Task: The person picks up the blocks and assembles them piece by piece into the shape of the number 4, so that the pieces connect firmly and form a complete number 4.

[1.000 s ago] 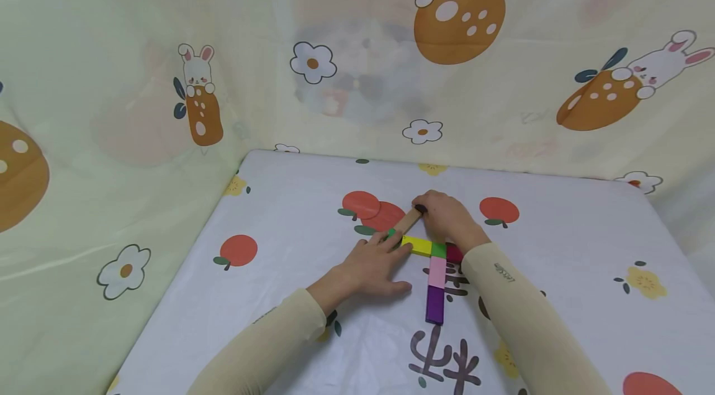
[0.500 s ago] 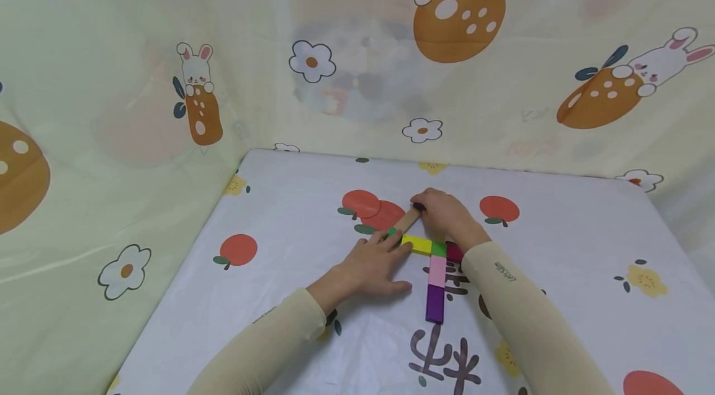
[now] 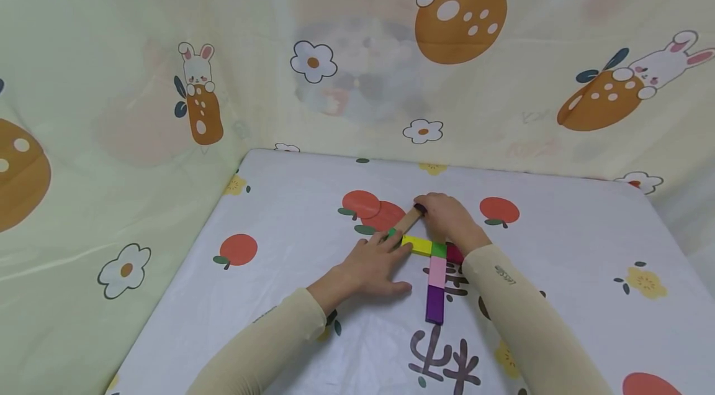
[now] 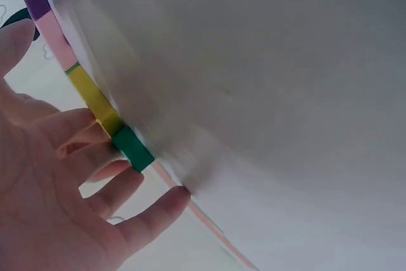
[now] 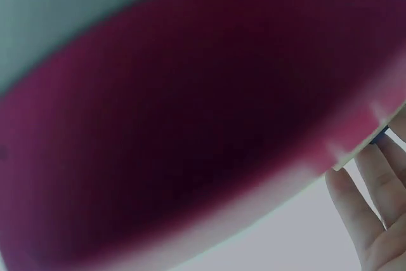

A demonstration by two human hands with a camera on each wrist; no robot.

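Note:
My left hand [image 3: 371, 267] lies with fingers spread, its fingertips against a green block [image 4: 133, 148] and the yellow block [image 3: 418, 246]. From the green block a tan wooden strip [image 3: 408, 220] slants up to the right. At its far end, my right hand [image 3: 449, 216] pinches a small dark block [image 3: 421, 208]. To the right of the yellow block sit a second green block [image 3: 438, 250] and a dark red block [image 3: 455, 253], partly behind the right wrist. Below that green block run a pink block [image 3: 437, 272] and a purple block [image 3: 435, 305].
A white cloth [image 3: 296, 196] printed with fruit, flowers and brown characters covers the table. Behind and to the left hang cream curtains [image 3: 357, 4] with rabbit prints. A blurred crimson surface [image 5: 209, 112] fills much of the right wrist view.

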